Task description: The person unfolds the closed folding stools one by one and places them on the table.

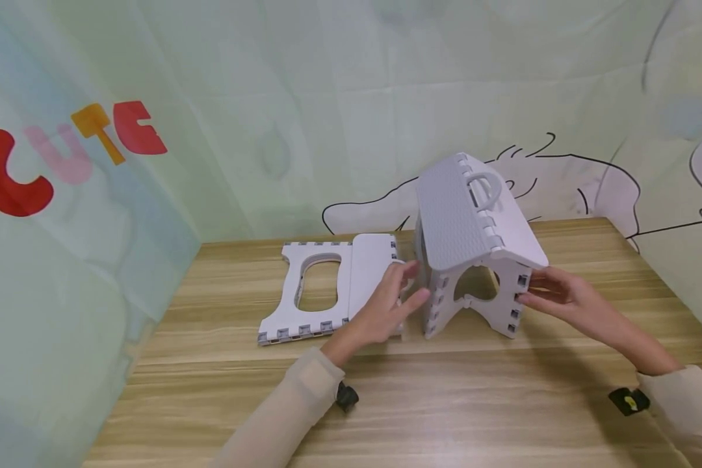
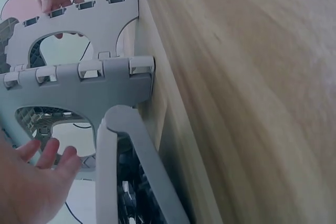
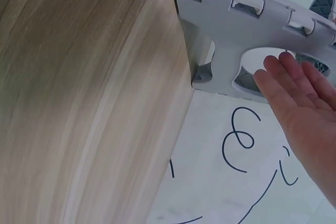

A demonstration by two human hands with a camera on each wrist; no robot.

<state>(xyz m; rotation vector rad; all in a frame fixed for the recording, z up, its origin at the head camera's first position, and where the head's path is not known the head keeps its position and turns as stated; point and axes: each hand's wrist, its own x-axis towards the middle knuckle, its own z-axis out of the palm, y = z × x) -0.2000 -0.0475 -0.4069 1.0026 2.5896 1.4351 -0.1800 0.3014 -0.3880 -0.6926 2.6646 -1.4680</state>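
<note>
A white folding step stool (image 1: 450, 221) stands partly unfolded on its legs, its two seat halves peaked like a roof with a loop handle (image 1: 487, 190) on the ridge. My right hand (image 1: 567, 299) is at its right side, fingers extended beside the leg panel (image 3: 226, 30) in the right wrist view. On the left side my left hand (image 1: 380, 309) has its fingers spread, apart from the stool's leg panel (image 2: 68, 98). Part of the left hand overlaps a second folding stool (image 1: 322, 250), which lies folded flat on the table.
Both stools are on a wood-grain table (image 1: 444, 403). Behind it hangs a pale printed curtain (image 1: 327, 117) with cartoon drawings and red and orange letters. The flat stool lies close to the left of the standing one.
</note>
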